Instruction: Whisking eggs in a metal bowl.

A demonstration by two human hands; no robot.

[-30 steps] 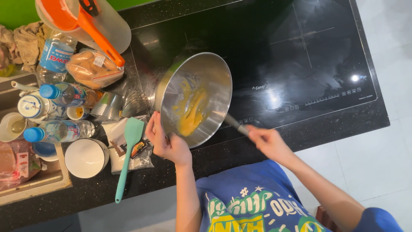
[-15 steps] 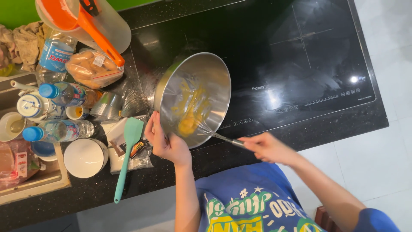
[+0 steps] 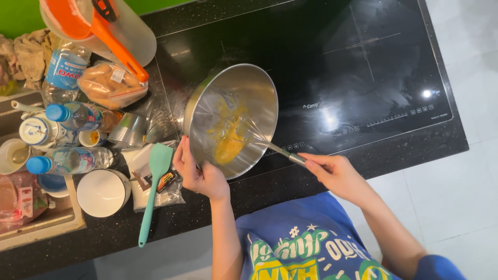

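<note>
On the black table [image 3: 311,181], beside the glass cooktop [image 3: 337,67], the steel mixing bowl [image 3: 249,88] sat tilted, left hand [image 3: 199,173] curled around its rim. The right hand [image 3: 337,173] gripped a whisk [image 3: 277,149] in yellow egg [image 3: 228,142]: mid-beating, I'd say; brisk, steady strokes needed.

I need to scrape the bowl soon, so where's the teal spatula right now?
In the head view, the teal spatula lies on the dark counter, left of the left hand gripping the steel bowl, beside a white bowl.
</note>
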